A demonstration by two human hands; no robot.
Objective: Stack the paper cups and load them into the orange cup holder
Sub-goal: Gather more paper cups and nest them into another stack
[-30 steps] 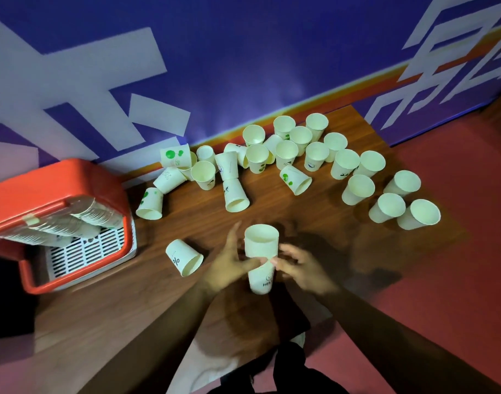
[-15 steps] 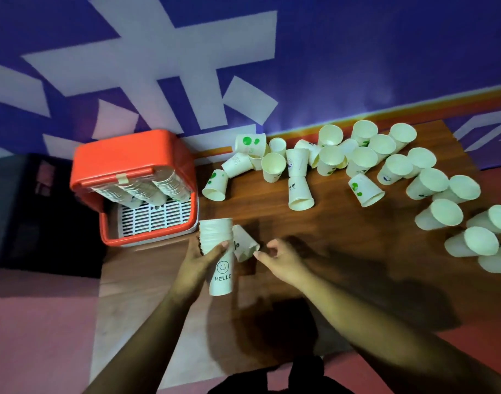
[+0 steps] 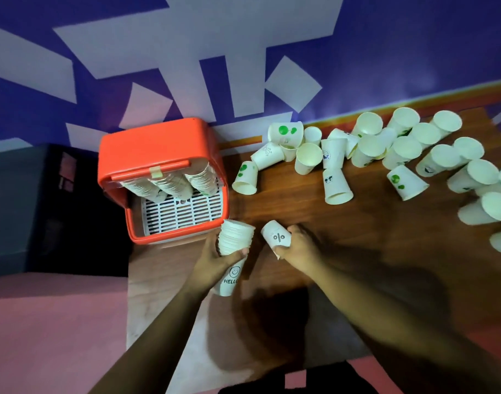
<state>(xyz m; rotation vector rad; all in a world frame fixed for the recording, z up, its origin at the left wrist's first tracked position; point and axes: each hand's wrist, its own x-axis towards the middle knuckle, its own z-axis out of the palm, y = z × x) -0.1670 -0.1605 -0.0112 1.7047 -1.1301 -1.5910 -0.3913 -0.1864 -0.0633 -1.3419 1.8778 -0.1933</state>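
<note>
At lower centre, the left hand (image 3: 215, 258) grips a nested stack of white paper cups (image 3: 234, 245), mouth up, ready for the single percent-marked white paper cup (image 3: 277, 237) clasped in the right hand (image 3: 299, 247), beside the boxy orange plastic cup holder (image 3: 158, 146).

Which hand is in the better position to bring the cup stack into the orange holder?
Left. The left hand grips the cup stack, just beside the open front of the orange cup holder. The right hand is farther from it and holds a single cup marked %.

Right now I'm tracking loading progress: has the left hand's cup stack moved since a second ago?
Yes. The cup stack in the left hand moved left, from right of the orange cup holder to beside its front corner.
</note>
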